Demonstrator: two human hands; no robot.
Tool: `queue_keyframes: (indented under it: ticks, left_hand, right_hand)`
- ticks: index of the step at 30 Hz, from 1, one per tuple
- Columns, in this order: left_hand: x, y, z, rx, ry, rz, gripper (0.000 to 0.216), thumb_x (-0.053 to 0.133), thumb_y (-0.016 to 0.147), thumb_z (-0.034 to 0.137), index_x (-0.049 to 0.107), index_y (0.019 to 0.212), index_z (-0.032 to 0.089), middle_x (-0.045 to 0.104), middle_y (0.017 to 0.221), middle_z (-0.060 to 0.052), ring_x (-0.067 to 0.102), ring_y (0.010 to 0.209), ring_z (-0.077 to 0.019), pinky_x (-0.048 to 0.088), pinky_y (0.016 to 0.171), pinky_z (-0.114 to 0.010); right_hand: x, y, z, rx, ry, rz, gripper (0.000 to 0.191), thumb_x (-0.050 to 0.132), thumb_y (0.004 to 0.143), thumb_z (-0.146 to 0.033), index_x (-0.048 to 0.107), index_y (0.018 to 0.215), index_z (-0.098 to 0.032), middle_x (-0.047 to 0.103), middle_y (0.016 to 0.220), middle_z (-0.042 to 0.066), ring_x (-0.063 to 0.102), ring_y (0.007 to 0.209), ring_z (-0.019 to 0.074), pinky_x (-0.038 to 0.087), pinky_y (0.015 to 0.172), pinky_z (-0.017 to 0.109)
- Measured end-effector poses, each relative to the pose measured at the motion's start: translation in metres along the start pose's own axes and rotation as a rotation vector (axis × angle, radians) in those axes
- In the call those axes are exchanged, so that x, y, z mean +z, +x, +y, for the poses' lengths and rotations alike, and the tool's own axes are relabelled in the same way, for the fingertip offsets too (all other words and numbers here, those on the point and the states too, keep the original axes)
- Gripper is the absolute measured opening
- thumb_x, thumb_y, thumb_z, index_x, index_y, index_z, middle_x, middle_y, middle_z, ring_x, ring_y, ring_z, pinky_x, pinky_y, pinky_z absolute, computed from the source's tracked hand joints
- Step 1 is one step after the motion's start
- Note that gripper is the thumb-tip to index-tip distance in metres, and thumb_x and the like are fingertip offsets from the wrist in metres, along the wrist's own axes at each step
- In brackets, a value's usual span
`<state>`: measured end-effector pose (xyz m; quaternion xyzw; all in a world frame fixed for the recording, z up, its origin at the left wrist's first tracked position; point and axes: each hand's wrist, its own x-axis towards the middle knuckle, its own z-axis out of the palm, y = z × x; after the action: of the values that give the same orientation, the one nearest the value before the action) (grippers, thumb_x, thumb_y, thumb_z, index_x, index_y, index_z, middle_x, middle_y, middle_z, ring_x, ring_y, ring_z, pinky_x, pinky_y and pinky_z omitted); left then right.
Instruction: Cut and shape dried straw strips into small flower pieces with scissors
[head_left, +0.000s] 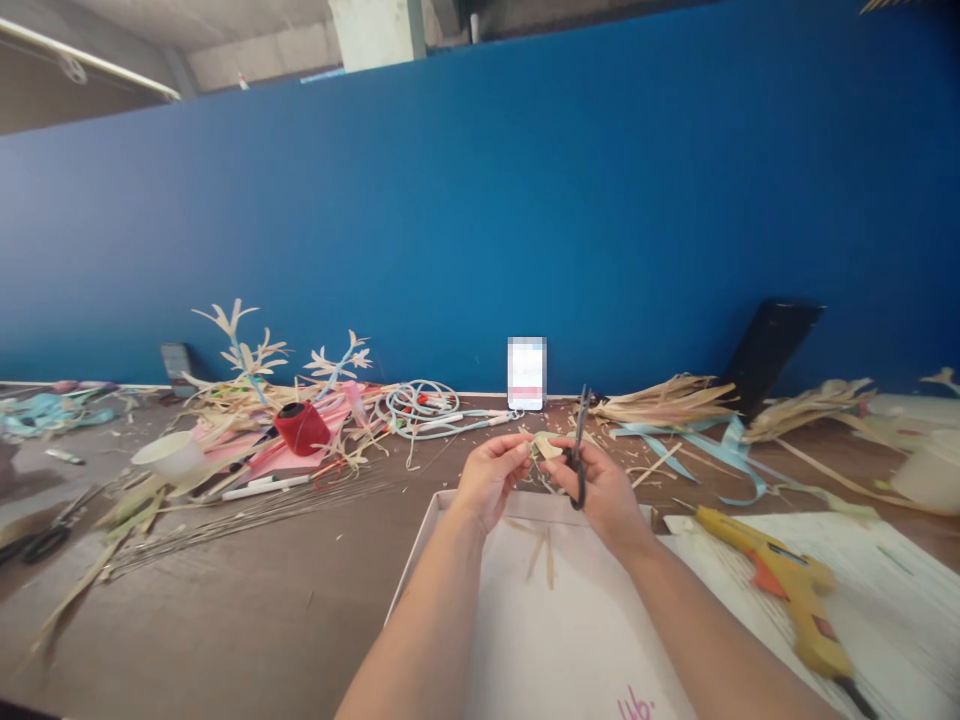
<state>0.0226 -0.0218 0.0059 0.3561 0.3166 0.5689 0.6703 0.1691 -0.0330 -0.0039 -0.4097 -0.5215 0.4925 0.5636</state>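
Note:
My left hand (486, 478) is closed, pinching one side of a small pale yellow-green piece of dried leaf or husk (546, 446). On the other side my right hand (606, 492) touches the same piece with its fingertips. Black-handled scissors (581, 425) are held in that right hand, blades pointing up and away from the piece. Beneath both hands lies a shallow white box or lid (559, 640) with pink writing at its near edge. A few thin pale strips (544, 556) rest in it.
A yellow glue gun (787, 585) lies on papers at the right. Dried strips (667, 402) and blue ribbon (731, 455) are behind it. To the left are a red spool-like object (302, 428), wires (247, 520) and straw flowers (259, 355). A lit phone (526, 375) leans against the blue partition (480, 210).

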Motion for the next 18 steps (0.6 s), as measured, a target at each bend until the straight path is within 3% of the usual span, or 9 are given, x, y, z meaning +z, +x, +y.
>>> queue_keyframes:
  ticks: [9, 18]
  left_hand:
    - [0.002, 0.0003, -0.0029, -0.026, -0.069, -0.098, 0.027, 0.069, 0.069, 0.033, 0.06, 0.077, 0.009, 0.045, 0.06, 0.002, 0.04, 0.052, -0.0031, 0.034, 0.049, -0.016]
    - [0.0013, 0.0003, -0.0024, -0.034, -0.061, -0.089, 0.029, 0.072, 0.066, 0.034, 0.058, 0.073, 0.009, 0.042, 0.059, 0.003, 0.036, 0.051, -0.0029, 0.029, 0.047, -0.016]
  right_hand:
    - [-0.0002, -0.0004, -0.0009, 0.046, -0.004, 0.027, 0.041, 0.073, 0.065, -0.035, 0.059, 0.099, -0.019, 0.066, 0.071, 0.002, 0.057, 0.062, 0.0138, 0.043, 0.057, 0.025]
    - [0.0015, 0.0006, -0.0018, 0.055, -0.057, 0.045, 0.04, 0.072, 0.065, -0.04, 0.06, 0.096, -0.018, 0.065, 0.066, 0.001, 0.058, 0.06, 0.0142, 0.044, 0.057, 0.025]
